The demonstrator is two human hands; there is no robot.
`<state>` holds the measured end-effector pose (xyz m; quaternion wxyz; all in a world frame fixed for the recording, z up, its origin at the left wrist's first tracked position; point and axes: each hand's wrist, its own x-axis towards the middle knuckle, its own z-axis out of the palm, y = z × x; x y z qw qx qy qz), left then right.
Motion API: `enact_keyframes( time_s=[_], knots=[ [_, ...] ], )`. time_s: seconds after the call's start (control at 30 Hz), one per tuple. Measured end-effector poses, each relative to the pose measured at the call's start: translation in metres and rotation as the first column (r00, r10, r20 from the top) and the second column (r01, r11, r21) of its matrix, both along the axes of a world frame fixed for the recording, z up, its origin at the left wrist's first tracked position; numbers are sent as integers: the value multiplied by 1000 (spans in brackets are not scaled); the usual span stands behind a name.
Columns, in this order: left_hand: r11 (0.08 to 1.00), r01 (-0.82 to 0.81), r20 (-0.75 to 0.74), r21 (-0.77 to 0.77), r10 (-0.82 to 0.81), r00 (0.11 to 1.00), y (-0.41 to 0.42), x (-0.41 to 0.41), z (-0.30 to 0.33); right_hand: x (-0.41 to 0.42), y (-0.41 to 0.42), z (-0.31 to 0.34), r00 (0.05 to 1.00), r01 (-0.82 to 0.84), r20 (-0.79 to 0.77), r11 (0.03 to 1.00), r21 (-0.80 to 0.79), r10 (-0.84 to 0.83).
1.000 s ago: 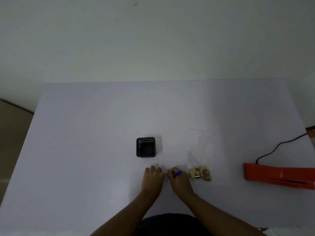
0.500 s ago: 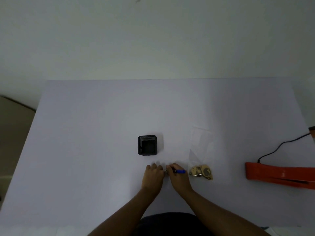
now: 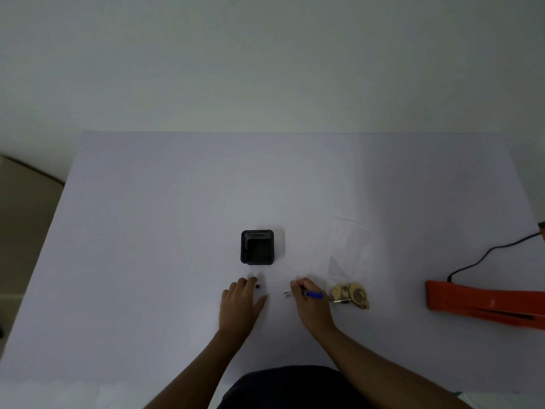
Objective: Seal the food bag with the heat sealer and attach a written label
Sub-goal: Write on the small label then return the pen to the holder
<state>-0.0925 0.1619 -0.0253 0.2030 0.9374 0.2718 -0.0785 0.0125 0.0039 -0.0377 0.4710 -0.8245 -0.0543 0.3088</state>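
White wall behind, and a big pale lavender-white table (image 3: 177, 231) is carrying everything, so it's a pretty bare setup.

Right hand (image 3: 312, 305) is curling its fingers (image 3: 298, 286) round a blue pen (image 3: 313, 295), tip pointing left at a tiny white label (image 3: 287, 293) near the table's front edge. Left hand (image 3: 240, 302) is lying flat with fingers relaxed, and a small blue pen cap (image 3: 257, 286) is sitting at its fingertips; can't tell if it's actually touching.

My take: that label is tiny and light, so the left hand should be pinning it down while the pen is writing, with short, light strokes.

Clear plastic food bag (image 3: 351, 261) is lying just right of the pen hand, holding round tan cookies (image 3: 352, 296) bunched at its near end. Black square mesh pen holder (image 3: 257, 247) is standing behind the hands, looking empty. Orange heat sealer (image 3: 483, 302) is sitting by the right edge, cord attached.
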Motion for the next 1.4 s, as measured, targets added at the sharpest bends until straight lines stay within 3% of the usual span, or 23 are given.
enact_keyframes(
  time_s=[0.3, 0.4, 0.57, 0.8, 0.9, 1.17, 1.4],
  knots=[
    [988, -125, -12, -87, 125, 992, -1, 14, -1, 2, 2, 15, 999, -10, 46, 1000, -4, 10],
    [954, -203, 21, -219, 213, 977, -2, 21, 5, 5, 11, 35, 1000, -1, -12, 996, 87, 2],
    [795, -270, 170, -543, 418, 892, -8, 44, 60, 21, 31, 84, 991, 114, -90, 965, 235, -95],
    [542, -237, 221, -806, 648, 728, 1, 61, 153, 46, 44, 161, 967, 252, -80, 850, 462, -243],
    [498, -203, 226, -843, 671, 706, 4, 67, 174, 50, 49, 187, 962, 264, -81, 815, 516, -260],
    [489, -162, 253, -857, 673, 695, 3, 77, 196, 57, 51, 218, 936, 323, -70, 762, 561, -345],
    [499, -137, 252, -855, 633, 732, -7, 79, 204, 57, 52, 222, 950, 284, -38, 809, 515, -310]
  ],
)
